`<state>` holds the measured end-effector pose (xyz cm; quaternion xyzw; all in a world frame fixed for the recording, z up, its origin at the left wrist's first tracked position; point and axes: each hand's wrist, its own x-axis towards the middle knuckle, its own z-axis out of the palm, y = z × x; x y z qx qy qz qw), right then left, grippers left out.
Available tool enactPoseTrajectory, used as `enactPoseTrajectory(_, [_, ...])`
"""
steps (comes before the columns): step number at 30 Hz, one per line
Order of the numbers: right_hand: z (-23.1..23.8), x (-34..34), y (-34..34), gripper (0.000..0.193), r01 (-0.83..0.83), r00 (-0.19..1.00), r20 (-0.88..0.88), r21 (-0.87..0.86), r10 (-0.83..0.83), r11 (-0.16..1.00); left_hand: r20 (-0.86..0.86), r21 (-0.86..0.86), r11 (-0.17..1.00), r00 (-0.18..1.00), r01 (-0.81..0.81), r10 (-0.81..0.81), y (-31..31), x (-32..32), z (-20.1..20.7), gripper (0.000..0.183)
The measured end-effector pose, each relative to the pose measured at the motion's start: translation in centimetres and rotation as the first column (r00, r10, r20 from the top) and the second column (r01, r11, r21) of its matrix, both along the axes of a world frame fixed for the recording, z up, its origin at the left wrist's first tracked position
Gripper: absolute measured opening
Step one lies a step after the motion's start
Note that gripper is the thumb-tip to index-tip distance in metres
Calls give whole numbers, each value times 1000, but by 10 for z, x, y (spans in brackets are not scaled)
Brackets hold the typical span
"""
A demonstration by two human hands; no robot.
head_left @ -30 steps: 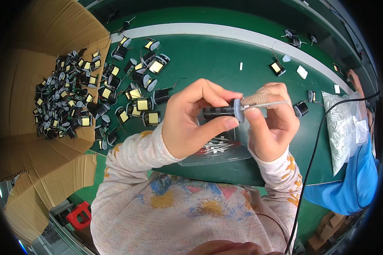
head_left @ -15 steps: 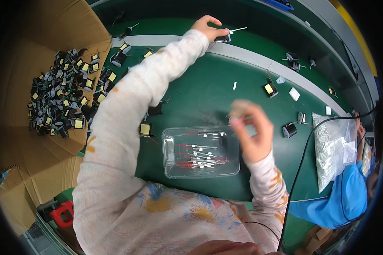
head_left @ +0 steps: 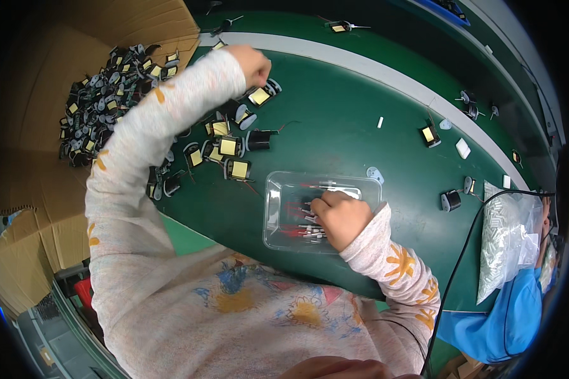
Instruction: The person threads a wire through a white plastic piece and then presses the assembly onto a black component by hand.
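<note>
Right of centre, slim leads (head_left: 313, 232) lie in a clear, glossy plastic tray (head_left: 272, 242) with rounded corners. Their long axes run mostly left to right across the frame, red wire toward the left and whitish stems toward the right. The right hand (head_left: 341, 218) reaches into the tray, fingers bent, its grip narrow, fingertips down among the leads; whether one is pinched there cannot be told.

In the upper part of the frame, left of centre, a black unit (head_left: 259, 96) rests on the smooth dark green counter (head_left: 335, 139), its long axis slanting from lower left to upper right, with a flat yellow pad facing up. The left hand (head_left: 251, 66) is just beside it, slightly blurred, fingers curled; how wide that grip is, or whether it touches the unit, cannot be told. Similar units (head_left: 239, 169) with thin wires lie below; many more fill a brown cardboard box (head_left: 161, 22) at upper left.
</note>
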<state>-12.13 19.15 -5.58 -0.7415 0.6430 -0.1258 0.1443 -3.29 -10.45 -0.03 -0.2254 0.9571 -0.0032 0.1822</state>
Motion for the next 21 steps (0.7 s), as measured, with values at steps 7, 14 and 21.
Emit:
enactPoseTrajectory(7, [6,5,2,13,17,991,-134,-107,-31,994,-14,-234,967,995,-103,102,37,13,-36,33])
enactPoseTrajectory(14, [31,-23,-2,30,95,690,717,42,-96,995,-194,-180,967,970,-181,146,38,7,-51,34])
enactPoseTrajectory(21, [36,-54,-7,20,148,-199,969,180,-149,972,-401,75,985,900,-154,171,30,19,-41,30])
